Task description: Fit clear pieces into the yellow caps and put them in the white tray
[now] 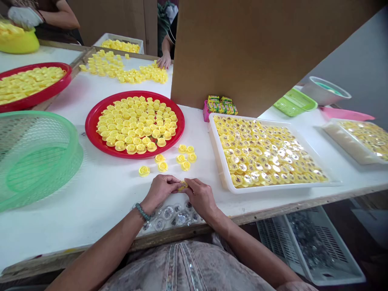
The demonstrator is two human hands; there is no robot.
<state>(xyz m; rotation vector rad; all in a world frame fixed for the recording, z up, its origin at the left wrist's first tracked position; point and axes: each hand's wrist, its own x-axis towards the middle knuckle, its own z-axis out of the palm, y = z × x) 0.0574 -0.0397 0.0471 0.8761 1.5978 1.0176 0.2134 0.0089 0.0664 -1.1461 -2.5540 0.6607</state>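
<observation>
Both hands meet near the table's front edge around one small yellow piece [182, 186]. My left hand [161, 189], with a beaded bracelet on its wrist, pinches the piece from the left. From the right, the fingers of my right hand [200, 196] close on the same piece. Clear round plastic pieces [168, 212] with dark centres lie under and between my forearms. Several loose yellow pieces [163, 166] sit just beyond my hands. Behind them is a red round tray [91, 129] full of yellow pieces. A white tray [222, 171] at the right holds rows of yellow pieces with clear, shiny tops.
A green mesh basket [39, 161] stands at the left, a second red tray [68, 76] behind it. Small packets [222, 106] stand by a cardboard panel [236, 52]. Another person's hand [164, 60] touches yellow pieces at the back. A crate [339, 279] is below the table.
</observation>
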